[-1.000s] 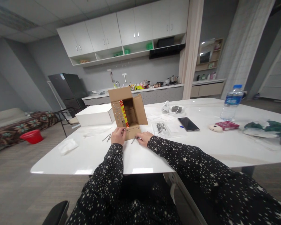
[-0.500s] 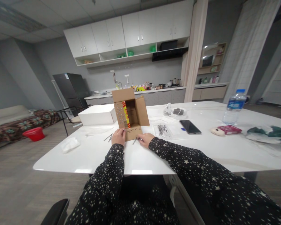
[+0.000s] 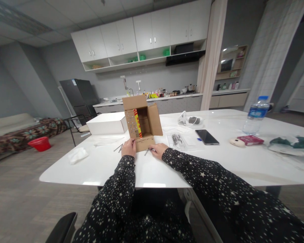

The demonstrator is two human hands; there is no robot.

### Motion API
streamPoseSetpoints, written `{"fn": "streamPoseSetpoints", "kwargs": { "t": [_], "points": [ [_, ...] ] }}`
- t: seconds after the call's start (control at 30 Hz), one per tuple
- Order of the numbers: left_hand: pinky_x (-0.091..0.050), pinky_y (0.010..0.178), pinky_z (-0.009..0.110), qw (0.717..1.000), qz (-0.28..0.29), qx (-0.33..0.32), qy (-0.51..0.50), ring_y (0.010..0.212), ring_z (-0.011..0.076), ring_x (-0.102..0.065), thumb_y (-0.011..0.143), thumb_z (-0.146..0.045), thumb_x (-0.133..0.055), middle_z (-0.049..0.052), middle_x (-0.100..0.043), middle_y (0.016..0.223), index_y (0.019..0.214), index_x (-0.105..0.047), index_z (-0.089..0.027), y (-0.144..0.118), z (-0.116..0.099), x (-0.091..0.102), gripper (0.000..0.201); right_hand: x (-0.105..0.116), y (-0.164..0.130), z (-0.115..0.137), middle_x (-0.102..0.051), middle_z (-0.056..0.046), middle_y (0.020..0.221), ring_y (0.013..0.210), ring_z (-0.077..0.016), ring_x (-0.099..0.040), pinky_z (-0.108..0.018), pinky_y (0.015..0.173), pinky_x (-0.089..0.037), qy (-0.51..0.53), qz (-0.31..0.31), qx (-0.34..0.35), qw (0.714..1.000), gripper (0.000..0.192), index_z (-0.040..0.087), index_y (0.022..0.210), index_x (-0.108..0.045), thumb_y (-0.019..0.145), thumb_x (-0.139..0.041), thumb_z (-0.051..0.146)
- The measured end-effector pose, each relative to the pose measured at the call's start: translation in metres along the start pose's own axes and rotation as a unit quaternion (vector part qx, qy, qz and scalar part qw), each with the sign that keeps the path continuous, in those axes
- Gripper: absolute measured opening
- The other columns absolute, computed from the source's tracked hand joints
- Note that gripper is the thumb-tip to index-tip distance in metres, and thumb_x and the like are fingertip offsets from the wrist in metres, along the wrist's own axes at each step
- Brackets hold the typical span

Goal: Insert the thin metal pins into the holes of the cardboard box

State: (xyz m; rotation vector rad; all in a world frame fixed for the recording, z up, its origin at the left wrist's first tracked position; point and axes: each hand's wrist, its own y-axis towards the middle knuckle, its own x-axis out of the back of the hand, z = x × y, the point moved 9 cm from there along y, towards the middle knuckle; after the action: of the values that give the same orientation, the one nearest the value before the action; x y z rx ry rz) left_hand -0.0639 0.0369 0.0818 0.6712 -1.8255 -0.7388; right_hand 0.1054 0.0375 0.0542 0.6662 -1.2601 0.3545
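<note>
Near the table [image 3: 96, 170]'s front edge, the left hand [image 3: 128, 147] pinches the cardboard box [image 3: 142, 121]'s front flap, already punctured with dots. The right hand [image 3: 158, 150] closes on 1 nail [image 3: 147, 152], not yet inserted; 2 nails [image 3: 118, 147] lie leftward.

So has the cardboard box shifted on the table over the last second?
No. The cardboard box keeps the same spot beside the white box, with the left hand at its lower flap; only the camera view drifted.
</note>
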Motion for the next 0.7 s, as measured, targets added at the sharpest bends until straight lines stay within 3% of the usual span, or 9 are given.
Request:
{"fn": "streamPoseSetpoints", "kwargs": {
  "t": [0.7],
  "points": [
    [-0.045, 0.074, 0.034, 1.000, -0.010, 0.020, -0.020, 0.080, 0.0217, -0.059, 0.086, -0.026, -0.041, 0.007, -0.064, 0.083, 0.091, -0.056, -0.020, -0.0015, 0.0085, 0.0003, 0.017, -0.0040, 0.0004, -0.0037, -0.070, -0.004, 0.098, 0.087, -0.0178, -0.063, -0.026, 0.076, -0.040, -0.005, -0.008, -0.005, 1.000, 0.030, 0.025, 0.110, -0.062, 0.087, -0.043, 0.026]
  ]
}}
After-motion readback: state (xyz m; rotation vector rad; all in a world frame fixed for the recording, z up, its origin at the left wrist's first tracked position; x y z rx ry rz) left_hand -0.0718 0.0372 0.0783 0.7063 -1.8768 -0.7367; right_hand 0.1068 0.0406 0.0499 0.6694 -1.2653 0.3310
